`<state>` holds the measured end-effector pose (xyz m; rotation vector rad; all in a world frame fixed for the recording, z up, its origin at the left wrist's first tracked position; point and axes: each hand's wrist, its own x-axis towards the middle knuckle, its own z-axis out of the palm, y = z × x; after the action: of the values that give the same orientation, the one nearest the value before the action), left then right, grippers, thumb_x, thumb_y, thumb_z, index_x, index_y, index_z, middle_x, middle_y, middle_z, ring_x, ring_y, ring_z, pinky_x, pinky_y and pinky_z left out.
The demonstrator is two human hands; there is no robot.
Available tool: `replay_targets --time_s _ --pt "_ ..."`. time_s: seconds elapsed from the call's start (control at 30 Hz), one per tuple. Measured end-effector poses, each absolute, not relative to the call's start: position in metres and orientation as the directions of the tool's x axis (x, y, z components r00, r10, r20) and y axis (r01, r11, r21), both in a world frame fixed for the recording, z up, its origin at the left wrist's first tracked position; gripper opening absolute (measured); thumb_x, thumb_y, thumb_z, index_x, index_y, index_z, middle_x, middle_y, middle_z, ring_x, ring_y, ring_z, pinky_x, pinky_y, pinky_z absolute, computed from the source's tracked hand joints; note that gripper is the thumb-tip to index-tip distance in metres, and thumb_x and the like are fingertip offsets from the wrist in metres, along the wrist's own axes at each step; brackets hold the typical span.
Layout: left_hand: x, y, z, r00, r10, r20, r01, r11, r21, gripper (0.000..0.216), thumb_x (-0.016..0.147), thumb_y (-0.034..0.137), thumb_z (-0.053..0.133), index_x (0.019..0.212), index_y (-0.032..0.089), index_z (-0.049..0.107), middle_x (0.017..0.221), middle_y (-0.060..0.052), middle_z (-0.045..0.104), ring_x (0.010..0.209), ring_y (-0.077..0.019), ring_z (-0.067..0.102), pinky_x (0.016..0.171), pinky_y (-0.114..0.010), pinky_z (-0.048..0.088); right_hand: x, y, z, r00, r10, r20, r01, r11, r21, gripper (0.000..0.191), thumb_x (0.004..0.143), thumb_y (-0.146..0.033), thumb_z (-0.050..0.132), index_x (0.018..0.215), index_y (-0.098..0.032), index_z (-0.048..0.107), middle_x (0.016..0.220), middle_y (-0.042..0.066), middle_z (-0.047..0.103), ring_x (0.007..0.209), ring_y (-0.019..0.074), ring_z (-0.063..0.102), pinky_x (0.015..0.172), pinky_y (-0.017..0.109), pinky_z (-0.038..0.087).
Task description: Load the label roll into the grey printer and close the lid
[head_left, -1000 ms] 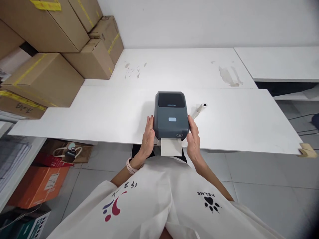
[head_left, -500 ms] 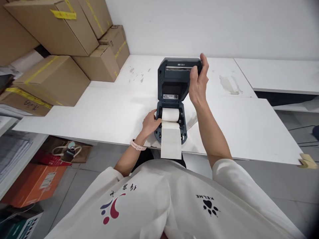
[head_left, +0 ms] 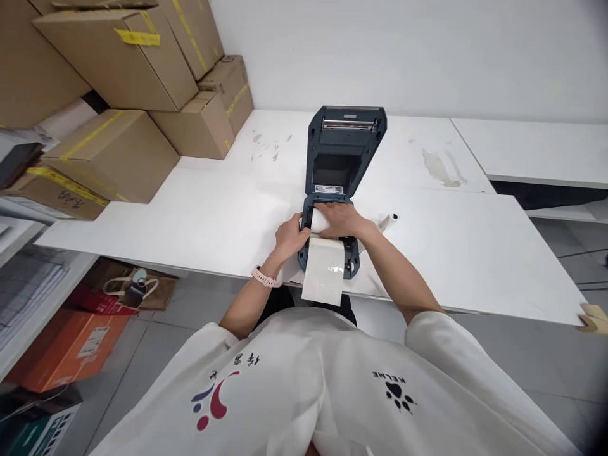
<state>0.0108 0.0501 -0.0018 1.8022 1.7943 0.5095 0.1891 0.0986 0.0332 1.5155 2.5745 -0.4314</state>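
Observation:
A dark grey label printer (head_left: 346, 142) stands on the table near its front edge with its lid raised. Inside its base sits a white label roll (head_left: 318, 223), partly covered by my right hand (head_left: 339, 220), whose thumb and fingers close around it from the right. My left hand (head_left: 291, 235) grips the left side of the base, thumb over the rim beside the roll; its other fingertips are partly hidden. From the roll a pale label strip (head_left: 323, 272) runs forward over the printer's front and hangs past the table edge.
Stacked cardboard boxes (head_left: 114, 155) with yellow tape fill the back left of the white table (head_left: 223, 215). A thin white tube with a dark end (head_left: 388, 221) lies right of the printer. Below left are an orange box (head_left: 71, 348) and a shelf. A wall stands behind.
My right hand has let go of the raised lid and come down onto the label roll. The lid stays up. My left hand keeps its place, and the strip's free end has swung slightly left.

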Motion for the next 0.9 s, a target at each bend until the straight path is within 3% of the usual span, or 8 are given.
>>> replay_targets --time_s 0.1,0.2,0.27,0.37,0.5,0.6,0.77,0.9 --pt "0.01 0.048 0.0 0.039 0.992 -0.121 0.766 0.048 0.641 0.059 0.085 0.023 0.05 0.143 0.018 0.058 0.091 -0.006 0.072 0.088 -0.0257 0.067 0.07 -0.033 0.043 0.206 0.103 0.046 -0.603 0.764 -0.227 0.776 0.498 -0.386 0.093 0.072 -0.041 0.081 0.155 -0.022 0.044 0.149 0.015 0.06 0.131 0.04 0.061 0.108 0.054 0.05" --pt "0.01 0.047 0.002 0.045 0.99 -0.136 0.744 0.058 0.666 0.06 0.085 0.024 0.051 0.144 0.019 0.057 0.087 -0.004 0.071 0.085 -0.0241 0.066 0.068 -0.032 0.042 0.249 0.097 0.068 -0.708 0.706 -0.021 0.543 0.526 -0.655 0.093 0.069 -0.046 0.084 0.153 -0.029 0.047 0.153 0.008 0.058 0.135 0.0336 0.06 0.112 0.048 0.05" --pt "0.01 0.047 0.003 0.041 0.989 -0.141 0.733 0.066 0.677 0.06 0.085 0.024 0.051 0.145 0.018 0.057 0.085 -0.004 0.07 0.083 -0.0235 0.065 0.068 -0.032 0.042 0.283 0.098 0.075 -0.635 0.755 0.167 0.417 0.517 -0.748 0.091 0.065 -0.046 0.088 0.148 -0.027 0.054 0.146 0.008 0.063 0.133 0.0324 0.062 0.112 0.045 0.052" --pt "0.01 0.047 0.003 0.036 0.988 -0.153 0.716 0.081 0.693 0.062 0.084 0.024 0.05 0.146 0.017 0.056 0.082 -0.003 0.068 0.081 -0.0228 0.064 0.067 -0.032 0.041 0.325 0.122 0.064 -0.309 0.891 0.332 0.338 0.429 -0.838 0.089 0.061 -0.045 0.092 0.14 -0.026 0.058 0.139 0.01 0.067 0.128 0.031 0.065 0.109 0.043 0.054" --pt "0.01 0.048 0.001 0.036 0.988 -0.147 0.698 0.081 0.711 0.062 0.083 0.024 0.05 0.144 0.017 0.057 0.079 -0.003 0.065 0.077 -0.0219 0.061 0.065 -0.032 0.038 0.342 0.174 0.019 0.141 0.952 0.27 0.371 0.202 -0.906 0.086 0.057 -0.049 0.09 0.132 -0.022 0.058 0.134 0.016 0.069 0.126 0.033 0.066 0.11 0.05 0.053" --pt "0.01 0.048 0.0 0.036 0.99 -0.133 0.698 0.071 0.713 0.061 0.082 0.024 0.05 0.143 0.017 0.058 0.076 -0.002 0.062 0.074 -0.0212 0.059 0.064 -0.032 0.037 0.333 0.197 -0.013 0.31 0.938 0.157 0.416 0.015 -0.909 0.081 0.061 -0.044 0.085 0.131 -0.016 0.055 0.136 0.018 0.066 0.129 0.0334 0.065 0.112 0.051 0.052" --pt "0.01 0.047 0.001 0.035 0.989 -0.145 0.694 0.081 0.715 0.062 0.082 0.024 0.049 0.143 0.017 0.058 0.074 -0.001 0.061 0.073 -0.0207 0.058 0.064 -0.032 0.038 0.336 0.189 -0.027 0.275 0.961 0.013 0.446 -0.115 -0.888 0.086 0.057 -0.031 0.088 0.134 -0.012 0.055 0.136 0.02 0.066 0.128 0.0336 0.064 0.112 0.049 0.052" --pt "0.01 0.048 0.0 0.038 0.989 -0.145 0.685 0.08 0.724 0.063 0.082 0.024 0.05 0.144 0.016 0.057 0.074 -0.001 0.062 0.075 -0.0213 0.06 0.066 -0.032 0.04 0.386 0.153 -0.018 0.111 0.994 0.023 0.407 -0.024 -0.913 0.06 0.085 -0.061 0.069 0.131 -0.024 0.062 0.142 0.015 0.066 0.136 0.0305 0.062 0.119 0.053 0.046"
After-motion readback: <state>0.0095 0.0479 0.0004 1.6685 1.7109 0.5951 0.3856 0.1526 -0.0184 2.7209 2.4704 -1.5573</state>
